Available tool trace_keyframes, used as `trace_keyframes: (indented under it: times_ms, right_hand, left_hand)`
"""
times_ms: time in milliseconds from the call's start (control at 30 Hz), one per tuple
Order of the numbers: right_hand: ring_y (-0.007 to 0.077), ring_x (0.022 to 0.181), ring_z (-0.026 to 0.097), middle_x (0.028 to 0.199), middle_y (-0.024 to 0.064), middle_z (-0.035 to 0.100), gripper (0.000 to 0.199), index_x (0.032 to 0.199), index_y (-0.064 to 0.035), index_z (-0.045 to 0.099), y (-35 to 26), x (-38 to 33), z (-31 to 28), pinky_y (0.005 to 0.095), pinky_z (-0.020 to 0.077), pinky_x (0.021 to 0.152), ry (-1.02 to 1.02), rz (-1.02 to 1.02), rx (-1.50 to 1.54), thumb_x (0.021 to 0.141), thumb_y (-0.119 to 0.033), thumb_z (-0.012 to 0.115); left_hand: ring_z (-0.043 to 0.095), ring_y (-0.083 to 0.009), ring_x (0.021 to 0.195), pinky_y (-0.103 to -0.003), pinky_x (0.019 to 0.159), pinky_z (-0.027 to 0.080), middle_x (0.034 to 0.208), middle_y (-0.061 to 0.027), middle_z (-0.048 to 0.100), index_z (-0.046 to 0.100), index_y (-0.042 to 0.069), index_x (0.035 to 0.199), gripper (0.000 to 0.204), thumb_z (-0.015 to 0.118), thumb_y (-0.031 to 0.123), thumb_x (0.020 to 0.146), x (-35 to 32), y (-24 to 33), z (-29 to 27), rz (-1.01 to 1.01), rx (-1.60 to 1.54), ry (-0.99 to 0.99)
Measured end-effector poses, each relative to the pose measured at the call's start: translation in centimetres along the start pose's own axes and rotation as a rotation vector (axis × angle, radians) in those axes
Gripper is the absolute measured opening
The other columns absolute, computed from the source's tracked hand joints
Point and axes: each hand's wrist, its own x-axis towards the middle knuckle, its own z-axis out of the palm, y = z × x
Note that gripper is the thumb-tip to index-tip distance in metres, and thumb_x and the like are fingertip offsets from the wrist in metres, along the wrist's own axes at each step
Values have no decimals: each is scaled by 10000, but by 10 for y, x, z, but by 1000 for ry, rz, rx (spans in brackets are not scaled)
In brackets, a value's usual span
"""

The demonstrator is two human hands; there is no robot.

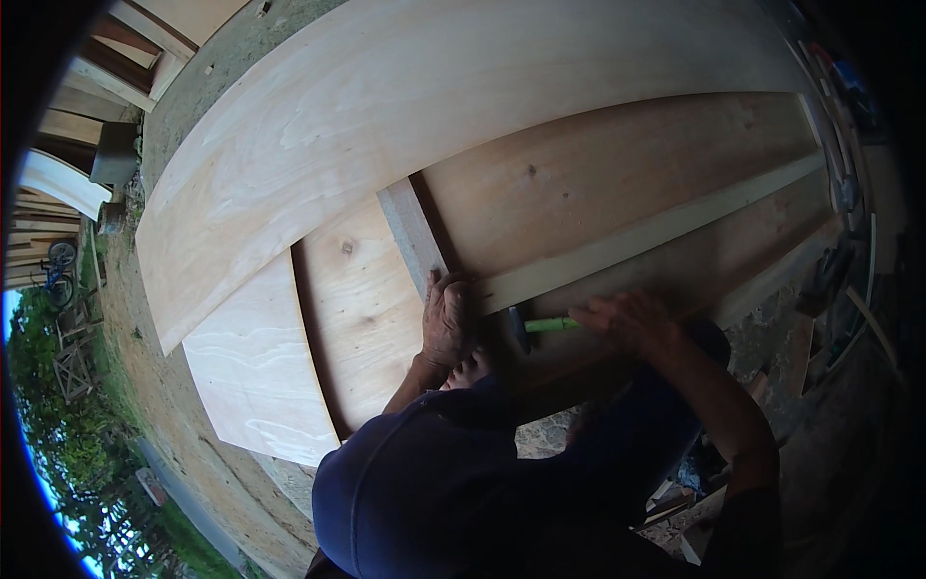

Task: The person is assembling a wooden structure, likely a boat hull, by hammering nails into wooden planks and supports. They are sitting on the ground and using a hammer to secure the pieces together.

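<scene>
My right hand is closed round the green handle of a hammer, whose dark head is beside a wooden joint. My left hand is curled over the near end of a short wooden crosspiece, where it meets a long pale wooden strip. Whether a nail is under the fingers is hidden. Both pieces lie on a plywood panel. Just below my left hand, what look like bare toes press on the wood.
A large plywood sheet covers the far side, and a smaller pale sheet lies at the left. My bent knee rises close to the work. Wood scraps litter the ground at right. A bicycle stands far left.
</scene>
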Motion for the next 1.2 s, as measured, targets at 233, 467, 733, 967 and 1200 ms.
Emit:
trace_keyframes:
  times_ms: [233, 467, 733, 967, 1200]
  right_hand:
    - [194, 680, 663, 761, 98, 615, 465, 1472, -149, 488, -43, -4, 16, 395, 560, 653, 265, 264, 932, 1013, -210, 523]
    - [73, 549, 474, 686, 1, 482, 609, 1610, -132, 200, -78, 42, 0, 257, 444, 512, 161, 498, 1519, 1051, -203, 431]
    - [83, 484, 447, 676, -6, 454, 614, 1615, -121, 154, -71, 53, -3, 287, 443, 437, 200, 565, 1613, 1059, -197, 404]
    - [51, 565, 436, 670, -19, 442, 604, 1588, -31, 218, -72, 58, 28, 245, 406, 530, 287, 434, 1336, 1041, -180, 425]
    - [116, 669, 550, 785, 82, 599, 595, 1564, -10, 280, -72, 63, 20, 293, 487, 654, 304, 396, 1202, 1027, -180, 470]
  left_hand:
    - [250, -422, 1487, -681, 1185, 52, 1483, -190, 453, 303, 59, 1520, 821, 661, 118, 784, 2, 15, -7, -259, 237, -96]
    - [51, -494, 1519, -693, 1167, 23, 1625, -275, 148, 128, 24, 1582, 1057, 726, 271, 746, -9, 21, 3, -532, 204, 21]
    - [138, -492, 1502, -733, 1140, 70, 1624, -233, 198, 277, 157, 1563, 954, 718, 173, 716, -9, 24, 1, -512, 233, 0]
    - [175, -522, 1478, -748, 1139, 3, 1495, -57, 446, 434, 164, 1415, 754, 724, 188, 720, -4, 28, -1, -430, 151, -6]
    - [397, -391, 1365, -686, 1169, 9, 1246, -57, 569, 503, 138, 1298, 600, 694, 192, 732, -13, 18, 4, -233, 226, 57]
